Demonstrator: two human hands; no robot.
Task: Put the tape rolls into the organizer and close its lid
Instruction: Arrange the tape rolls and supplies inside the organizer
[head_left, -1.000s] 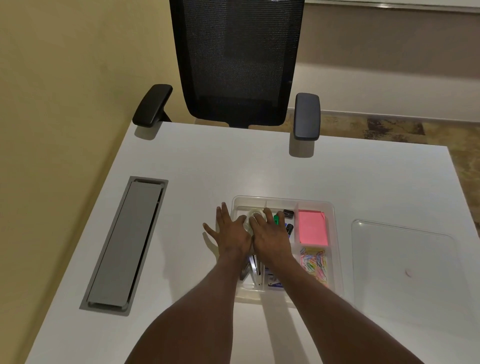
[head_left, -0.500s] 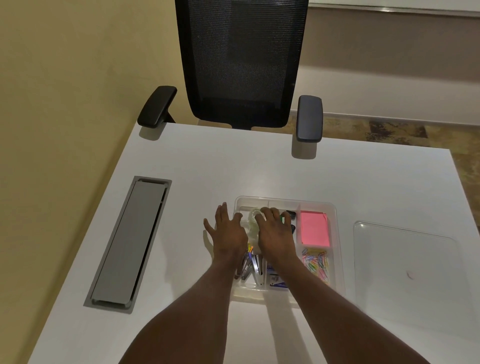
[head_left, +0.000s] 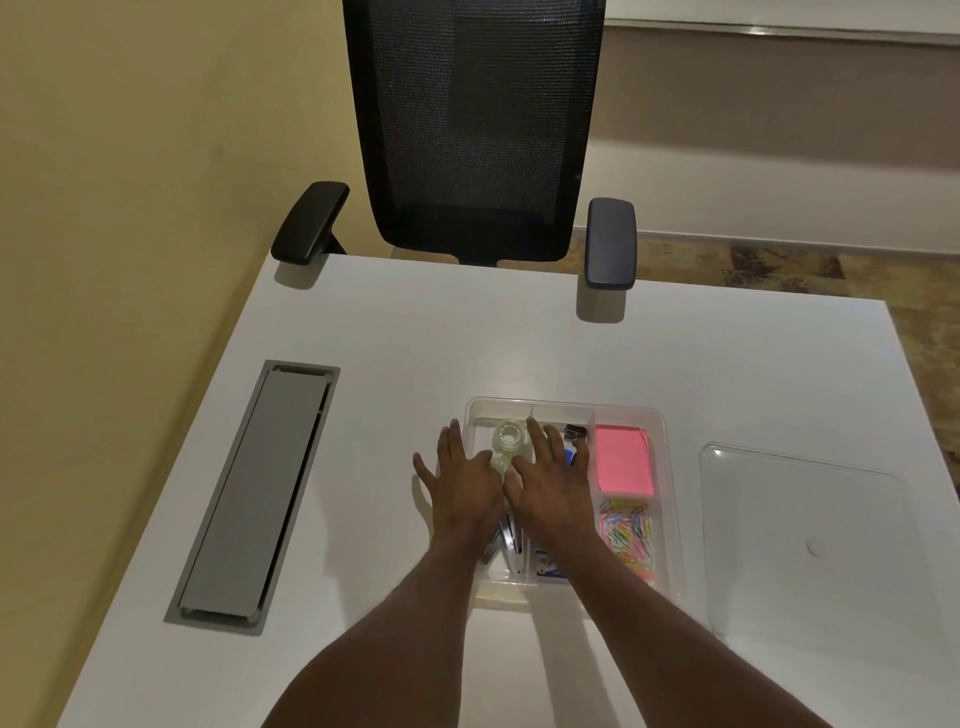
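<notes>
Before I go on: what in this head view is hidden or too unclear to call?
- Second tape roll: mostly covered by the left hand and right hand; only the far tape roll shows clearly.
- Left compartments of the organizer: near contents lie under both wrists.
- Small dark items by the right fingertips: too small to name.
- Lid: its near corner is too faint to trace.

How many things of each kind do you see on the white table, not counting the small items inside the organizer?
Clear plastic organizer tray: 1
Clear flat plastic lid: 1
Grey metal cable hatch: 1
Hands, left and right: 2
Total: 5
</notes>
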